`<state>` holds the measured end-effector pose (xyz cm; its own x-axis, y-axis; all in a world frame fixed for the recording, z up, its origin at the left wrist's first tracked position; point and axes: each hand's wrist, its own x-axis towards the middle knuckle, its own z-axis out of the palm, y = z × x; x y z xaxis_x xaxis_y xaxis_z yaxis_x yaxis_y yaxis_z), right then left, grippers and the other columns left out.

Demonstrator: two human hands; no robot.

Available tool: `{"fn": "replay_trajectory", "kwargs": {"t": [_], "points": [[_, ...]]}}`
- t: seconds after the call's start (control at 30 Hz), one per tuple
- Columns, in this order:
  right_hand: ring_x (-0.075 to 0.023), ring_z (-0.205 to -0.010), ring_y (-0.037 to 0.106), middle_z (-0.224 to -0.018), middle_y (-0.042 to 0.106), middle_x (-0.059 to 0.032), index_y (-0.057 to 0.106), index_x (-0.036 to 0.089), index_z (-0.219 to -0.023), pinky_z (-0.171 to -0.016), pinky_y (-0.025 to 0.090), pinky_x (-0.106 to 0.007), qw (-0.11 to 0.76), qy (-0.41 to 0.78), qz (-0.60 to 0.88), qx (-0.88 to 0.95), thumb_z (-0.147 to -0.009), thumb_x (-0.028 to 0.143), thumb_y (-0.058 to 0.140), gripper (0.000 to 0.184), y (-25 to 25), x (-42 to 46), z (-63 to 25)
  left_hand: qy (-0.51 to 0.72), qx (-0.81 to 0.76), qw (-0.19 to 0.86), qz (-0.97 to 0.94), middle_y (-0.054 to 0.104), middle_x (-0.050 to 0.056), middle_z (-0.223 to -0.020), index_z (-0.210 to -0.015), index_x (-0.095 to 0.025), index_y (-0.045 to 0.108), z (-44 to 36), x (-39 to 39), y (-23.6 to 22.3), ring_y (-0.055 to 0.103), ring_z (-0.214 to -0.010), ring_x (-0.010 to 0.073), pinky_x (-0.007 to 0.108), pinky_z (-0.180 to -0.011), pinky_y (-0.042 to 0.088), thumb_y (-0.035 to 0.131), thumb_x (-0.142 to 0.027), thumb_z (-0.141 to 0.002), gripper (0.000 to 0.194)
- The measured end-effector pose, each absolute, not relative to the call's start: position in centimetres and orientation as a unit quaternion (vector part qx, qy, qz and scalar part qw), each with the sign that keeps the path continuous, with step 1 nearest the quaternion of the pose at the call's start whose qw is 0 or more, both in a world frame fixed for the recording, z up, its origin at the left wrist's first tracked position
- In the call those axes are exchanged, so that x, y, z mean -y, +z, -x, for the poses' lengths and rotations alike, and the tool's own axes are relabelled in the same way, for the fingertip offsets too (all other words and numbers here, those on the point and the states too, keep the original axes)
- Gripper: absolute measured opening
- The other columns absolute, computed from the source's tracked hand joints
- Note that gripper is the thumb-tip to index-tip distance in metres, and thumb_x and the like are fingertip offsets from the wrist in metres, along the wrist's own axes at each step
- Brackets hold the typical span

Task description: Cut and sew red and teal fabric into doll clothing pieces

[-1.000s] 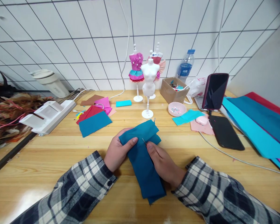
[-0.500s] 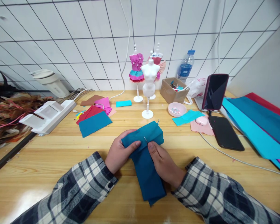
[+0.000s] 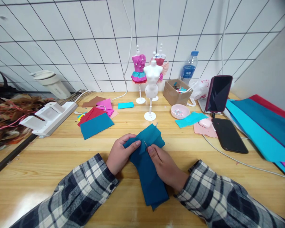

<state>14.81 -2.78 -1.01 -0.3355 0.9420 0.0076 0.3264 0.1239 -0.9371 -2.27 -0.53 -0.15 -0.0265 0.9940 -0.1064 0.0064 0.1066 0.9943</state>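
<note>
A folded piece of teal fabric (image 3: 150, 177) hangs between my hands above the table, its long end trailing toward me. My left hand (image 3: 121, 152) pinches the fabric's left edge, thumb on top and fingers behind it. In my right hand (image 3: 165, 164) a thin needle (image 3: 145, 144) is pinched between thumb and forefinger, its tip pointing up and left against the cloth. Whether the tip goes through the fabric I cannot tell. Just beyond the cloth stands a bare white mini dress form (image 3: 152, 79).
Fabric scraps (image 3: 97, 126) lie at left near a white power strip (image 3: 54, 118). Behind stand a dressed form (image 3: 139, 65), a cardboard box (image 3: 177, 95) and a pink bead dish (image 3: 180, 111). Phones (image 3: 230, 136) and stacked fabric sheets (image 3: 263, 126) are at right.
The upper part of the teal fabric has tilted and bunched between my hands. My right hand and the needle have shifted slightly left; my left hand has barely moved.
</note>
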Motion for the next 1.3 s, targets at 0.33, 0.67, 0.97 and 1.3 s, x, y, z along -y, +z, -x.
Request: {"fn": "replay_trajectory", "kwargs": {"t": [0.33,0.67,0.97,1.3], "points": [[-0.0133,-0.068,0.049,-0.074,0.053,0.0005,0.047,0.021,-0.079,-0.064,0.038,-0.027,0.331,0.469,0.453,0.682,-0.098,0.045,0.024,0.038,-0.96,2.85,-14.91,0.452,-0.498,0.575,-0.467,0.061,-0.003,-0.065,-0.080,-0.017,0.061,2.18,0.82,0.27,0.052,-0.053,0.0101,0.021,-0.051,0.041,0.076,-0.035,-0.067,0.027],[-0.0139,-0.068,0.049,-0.074,0.053,0.0006,0.045,0.021,-0.079,-0.065,0.038,-0.027,0.345,0.459,0.462,0.676,-0.098,0.044,0.026,0.035,-1.07,2.82,-14.83,0.434,-0.500,0.588,-0.464,0.062,-0.001,-0.067,-0.079,-0.016,0.061,2.01,0.86,0.31,0.053,-0.056,0.0115,0.022,-0.051,0.042,0.075,-0.037,-0.068,0.027],[-0.0128,-0.064,0.047,-0.069,0.051,0.0019,0.044,0.021,-0.075,-0.060,0.035,-0.026,0.342,0.450,0.467,0.681,-0.098,0.045,0.026,0.038,-1.08,2.67,-14.74,0.436,-0.505,0.586,-0.461,0.060,-0.004,-0.064,-0.078,-0.017,0.062,1.95,0.83,0.32,0.049,-0.052,0.0082,0.020,-0.050,0.039,0.075,-0.036,-0.069,0.024],[-0.0129,-0.068,0.048,-0.073,0.052,0.0013,0.044,0.021,-0.077,-0.064,0.038,-0.027,0.341,0.465,0.445,0.685,-0.098,0.045,0.024,0.038,-0.97,2.78,-14.84,0.429,-0.498,0.590,-0.469,0.059,-0.004,-0.062,-0.075,-0.017,0.063,1.90,0.93,0.53,0.048,-0.051,0.0087,0.021,-0.050,0.039,0.074,-0.038,-0.069,0.025]]}}
